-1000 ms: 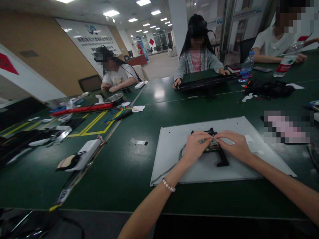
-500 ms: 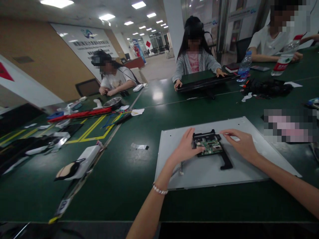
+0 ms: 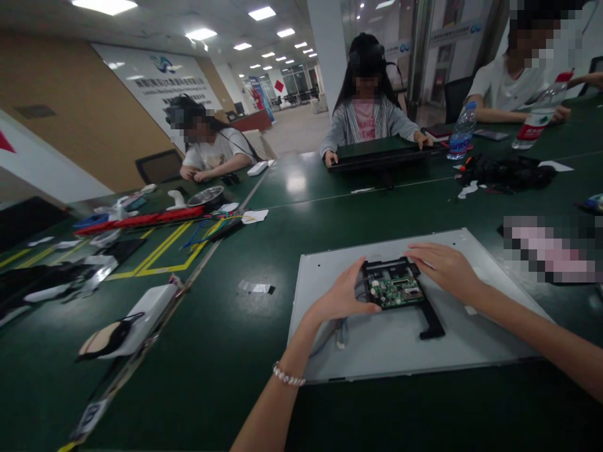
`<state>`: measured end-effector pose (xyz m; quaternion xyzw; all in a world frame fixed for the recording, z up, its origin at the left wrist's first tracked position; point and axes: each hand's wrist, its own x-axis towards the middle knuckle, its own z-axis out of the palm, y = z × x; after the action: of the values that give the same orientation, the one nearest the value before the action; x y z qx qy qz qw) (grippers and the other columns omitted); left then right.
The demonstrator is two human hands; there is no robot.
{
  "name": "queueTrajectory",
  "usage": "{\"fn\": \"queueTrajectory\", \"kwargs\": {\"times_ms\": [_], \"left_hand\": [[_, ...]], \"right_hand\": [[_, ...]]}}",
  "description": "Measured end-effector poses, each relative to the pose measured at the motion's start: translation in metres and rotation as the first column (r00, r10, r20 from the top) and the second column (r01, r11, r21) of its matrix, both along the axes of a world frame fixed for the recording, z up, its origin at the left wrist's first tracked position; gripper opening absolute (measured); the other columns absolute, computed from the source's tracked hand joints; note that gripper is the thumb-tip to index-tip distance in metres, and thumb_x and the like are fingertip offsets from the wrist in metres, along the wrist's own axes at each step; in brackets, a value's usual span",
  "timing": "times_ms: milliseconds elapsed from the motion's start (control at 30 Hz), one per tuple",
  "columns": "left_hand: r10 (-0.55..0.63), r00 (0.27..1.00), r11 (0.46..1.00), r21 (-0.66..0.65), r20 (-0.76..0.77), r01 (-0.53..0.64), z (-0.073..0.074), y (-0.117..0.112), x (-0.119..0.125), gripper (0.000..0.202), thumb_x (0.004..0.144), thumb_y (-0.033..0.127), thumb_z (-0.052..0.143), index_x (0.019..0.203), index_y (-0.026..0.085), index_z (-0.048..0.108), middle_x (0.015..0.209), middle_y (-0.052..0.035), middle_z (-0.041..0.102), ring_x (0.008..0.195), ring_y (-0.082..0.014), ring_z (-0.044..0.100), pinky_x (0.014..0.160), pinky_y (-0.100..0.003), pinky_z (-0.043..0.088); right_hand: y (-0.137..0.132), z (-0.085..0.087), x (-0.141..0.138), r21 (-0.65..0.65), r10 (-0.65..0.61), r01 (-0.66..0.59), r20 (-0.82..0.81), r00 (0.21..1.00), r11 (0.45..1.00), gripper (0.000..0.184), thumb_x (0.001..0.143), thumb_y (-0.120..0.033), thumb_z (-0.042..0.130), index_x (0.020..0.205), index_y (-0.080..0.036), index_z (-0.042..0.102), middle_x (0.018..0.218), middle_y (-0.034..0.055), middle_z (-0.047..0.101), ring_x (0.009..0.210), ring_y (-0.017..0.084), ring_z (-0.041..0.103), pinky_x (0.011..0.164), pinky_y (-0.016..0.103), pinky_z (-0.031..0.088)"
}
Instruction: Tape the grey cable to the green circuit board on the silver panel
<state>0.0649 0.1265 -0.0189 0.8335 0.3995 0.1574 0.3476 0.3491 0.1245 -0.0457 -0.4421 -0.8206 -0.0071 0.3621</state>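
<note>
A green circuit board (image 3: 396,291) sits in a black plastic bracket (image 3: 431,317), which lies on a large flat light-grey panel (image 3: 325,282). My left hand (image 3: 342,295) grips the bracket's left side, fingers at its far corner and thumb at the near edge by the board. At the bracket's far right corner is my right hand (image 3: 440,267), its fingers pressed together. Something thin and pale shows at these fingers, too small to name. Grey cables (image 3: 340,333) come out on the panel below my left wrist.
A clear strip of tape or film (image 3: 257,288) lies left of the panel. Farther left is a white box-like object (image 3: 146,317). Across the green table a person holds a black screen (image 3: 386,157). Two bottles, a blue-labelled one (image 3: 461,135) and a red-labelled one (image 3: 537,119), stand at back right.
My right hand has shifted slightly left and closer over the bracket's far right corner. My left thumb has moved off the board to the bracket's near edge. The view has tilted a little.
</note>
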Motion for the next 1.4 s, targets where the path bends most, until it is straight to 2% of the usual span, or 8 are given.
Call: {"fn": "queueTrajectory", "kwargs": {"times_ms": [200, 433, 667, 900, 1133, 1400], "left_hand": [[-0.006, 1.000, 0.995, -0.100, 0.008, 0.006, 0.003, 0.002, 0.002, 0.113, 0.062, 0.050, 0.079, 0.151, 0.016, 0.017, 0.153, -0.0215, 0.023, 0.140, -0.0400, 0.024, 0.114, -0.058, 0.019], [0.016, 1.000, 0.995, -0.100, -0.021, -0.018, 0.005, 0.000, 0.001, 0.112, 0.064, 0.049, 0.077, 0.151, 0.015, 0.016, 0.153, -0.0216, 0.022, 0.140, -0.0395, 0.023, 0.114, -0.058, 0.019], [0.023, 0.999, 0.996, -0.091, -0.033, -0.026, 0.005, -0.001, 0.002, 0.110, 0.063, 0.049, 0.076, 0.151, 0.016, 0.018, 0.152, -0.0221, 0.024, 0.139, -0.0403, 0.025, 0.113, -0.059, 0.021], [0.018, 0.999, 0.996, -0.086, -0.026, -0.020, 0.008, -0.002, 0.003, 0.111, 0.063, 0.051, 0.076, 0.151, 0.014, 0.018, 0.152, -0.0228, 0.024, 0.139, -0.0403, 0.026, 0.113, -0.059, 0.020], [0.022, 1.000, 0.993, -0.114, -0.015, -0.024, 0.007, -0.002, 0.003, 0.115, 0.062, 0.052, 0.077, 0.152, 0.015, 0.015, 0.154, -0.0219, 0.021, 0.140, -0.0399, 0.024, 0.114, -0.058, 0.018], [0.003, 1.000, 0.991, -0.136, -0.016, -0.005, 0.005, -0.001, 0.001, 0.115, 0.064, 0.052, 0.076, 0.153, 0.015, 0.012, 0.156, -0.0215, 0.017, 0.142, -0.0402, 0.019, 0.115, -0.057, 0.016]], "right_hand": [[0.028, -0.005, -0.011, -0.046, 0.087, -0.081, 0.129, 0.988, 0.996, 0.025, 0.091, -0.019, 0.049, 0.104, -0.021, 0.071, 0.112, 0.0072, 0.071, 0.106, 0.022, 0.065, 0.093, 0.043, 0.051], [0.028, -0.017, -0.013, -0.078, 0.083, -0.071, 0.158, 0.984, 0.994, 0.025, 0.090, -0.017, 0.050, 0.103, -0.020, 0.071, 0.111, 0.0082, 0.072, 0.101, 0.022, 0.067, 0.091, 0.043, 0.053], [0.033, -0.014, -0.013, -0.126, 0.129, -0.109, 0.169, 0.977, 0.986, 0.025, 0.089, -0.018, 0.052, 0.105, -0.022, 0.071, 0.110, 0.0080, 0.072, 0.100, 0.024, 0.068, 0.090, 0.045, 0.053], [0.032, -0.015, -0.009, -0.172, 0.181, -0.159, 0.120, 0.976, 0.972, 0.026, 0.092, -0.020, 0.049, 0.107, -0.023, 0.070, 0.108, 0.0052, 0.072, 0.102, 0.021, 0.066, 0.093, 0.042, 0.052], [0.032, -0.022, -0.007, -0.176, 0.178, -0.167, 0.050, 0.983, 0.970, 0.030, 0.093, -0.024, 0.045, 0.112, -0.023, 0.068, 0.114, 0.0061, 0.070, 0.104, 0.021, 0.065, 0.095, 0.043, 0.052], [0.030, -0.020, -0.007, -0.173, 0.165, -0.160, 0.017, 0.986, 0.972, 0.030, 0.093, -0.026, 0.046, 0.112, -0.021, 0.069, 0.116, 0.0074, 0.070, 0.106, 0.022, 0.065, 0.096, 0.044, 0.051]]}}
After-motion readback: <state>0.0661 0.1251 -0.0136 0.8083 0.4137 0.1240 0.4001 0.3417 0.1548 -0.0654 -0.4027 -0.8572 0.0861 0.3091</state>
